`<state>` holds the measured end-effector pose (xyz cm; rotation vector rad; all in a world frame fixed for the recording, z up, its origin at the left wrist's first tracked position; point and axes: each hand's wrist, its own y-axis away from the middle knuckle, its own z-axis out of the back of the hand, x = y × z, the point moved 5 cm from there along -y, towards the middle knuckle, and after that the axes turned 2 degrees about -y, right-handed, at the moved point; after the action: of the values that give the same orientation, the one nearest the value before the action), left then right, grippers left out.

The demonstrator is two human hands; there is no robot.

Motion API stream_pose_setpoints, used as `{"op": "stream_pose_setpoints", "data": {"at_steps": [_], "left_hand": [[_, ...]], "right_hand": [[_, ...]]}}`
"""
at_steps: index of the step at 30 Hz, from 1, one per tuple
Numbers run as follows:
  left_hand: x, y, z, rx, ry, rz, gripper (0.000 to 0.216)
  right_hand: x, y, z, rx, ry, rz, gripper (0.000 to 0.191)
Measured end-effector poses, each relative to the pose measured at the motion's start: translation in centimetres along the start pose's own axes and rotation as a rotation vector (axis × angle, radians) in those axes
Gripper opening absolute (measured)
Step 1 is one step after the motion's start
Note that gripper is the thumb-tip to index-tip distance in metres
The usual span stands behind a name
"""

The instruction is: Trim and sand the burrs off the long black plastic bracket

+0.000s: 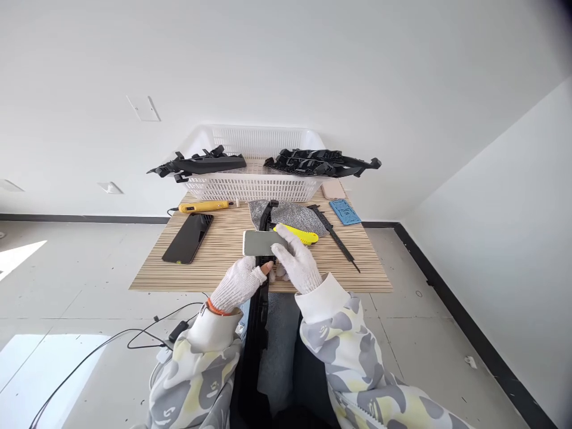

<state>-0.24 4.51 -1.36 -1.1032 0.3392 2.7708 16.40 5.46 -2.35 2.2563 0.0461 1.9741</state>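
My left hand (240,283), in a white knit glove with the thumb tip bare, is closed around a long black plastic part (258,310). The part runs from my lap up over the table's near edge, with its far end on the table. My right hand (298,262), gloved too, grips a flat grey rectangular pad (259,243) with a white edge. The pad lies across the black part, just beyond my left hand; whether they touch I cannot tell. Right behind my right hand a yellow utility knife (304,235) rests on a speckled grey cloth (292,213).
A white plastic basket (254,186) at the table's back carries black plastic parts (214,162) across its rim. On the table (214,268) lie a phone (187,238), a corded yellow tool (203,206), a black caliper (335,238) and a blue packet (344,212). Cables (111,339) cross the floor.
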Motion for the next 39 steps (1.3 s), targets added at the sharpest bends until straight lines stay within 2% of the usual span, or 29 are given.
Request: {"op": "stream_pose_setpoints", "data": {"at_steps": [4,7,8,11,12,15,19,20,23,24,27,28,31,33,37,39], "left_hand": [[-0.2,0.0,0.1,-0.005,0.034,-0.056,0.041],[0.0,0.0,0.2,-0.034,0.009,-0.022,0.042],[0.0,0.0,0.2,-0.035,0.012,-0.020,0.042],[-0.2,0.0,0.2,-0.014,0.059,-0.053,0.040],[-0.3,0.0,0.1,-0.005,0.064,-0.057,0.040],[-0.2,0.1,0.2,0.004,0.051,-0.049,0.041],[-0.1,0.1,0.2,-0.005,0.066,-0.065,0.040],[0.0,0.1,0.2,-0.009,0.064,-0.060,0.040],[0.2,0.1,0.2,-0.023,0.044,-0.041,0.041],[0.1,0.1,0.2,-0.028,0.046,-0.045,0.041],[-0.1,0.2,0.3,-0.021,0.070,-0.069,0.040],[0.0,0.2,0.3,-0.016,0.066,-0.062,0.041],[0.2,0.0,0.1,0.003,0.036,-0.040,0.045],[0.3,0.0,0.0,0.017,0.025,-0.050,0.048],[0.2,0.0,0.2,-0.011,0.072,-0.065,0.045],[0.0,0.1,0.2,0.013,0.110,-0.069,0.043]], "right_hand": [[0.4,0.2,0.9,-0.186,-0.044,0.060,0.061],[0.9,0.2,0.2,-0.063,0.046,0.143,0.057],[0.8,0.1,0.3,-0.071,0.048,0.137,0.057],[0.4,0.2,1.1,-0.232,-0.030,0.067,0.062],[0.3,0.2,1.1,-0.232,-0.034,0.063,0.063],[0.3,0.0,0.4,-0.099,0.019,0.090,0.066],[0.1,0.2,1.4,-0.249,-0.072,0.074,0.064],[0.2,0.2,1.4,-0.224,-0.063,0.089,0.063],[0.4,0.2,0.5,-0.002,0.063,0.110,0.063],[0.4,0.3,0.5,0.006,0.074,0.095,0.063],[0.4,0.4,1.2,-0.127,-0.021,0.047,0.067],[0.4,0.4,1.2,-0.122,-0.040,0.042,0.068],[0.3,0.4,0.4,0.037,0.002,0.033,0.067],[0.2,0.4,0.2,0.089,0.027,0.029,0.067],[0.2,0.3,0.2,0.048,-0.033,0.024,0.071],[0.1,0.2,0.4,-0.003,-0.114,-0.021,0.067]]}}
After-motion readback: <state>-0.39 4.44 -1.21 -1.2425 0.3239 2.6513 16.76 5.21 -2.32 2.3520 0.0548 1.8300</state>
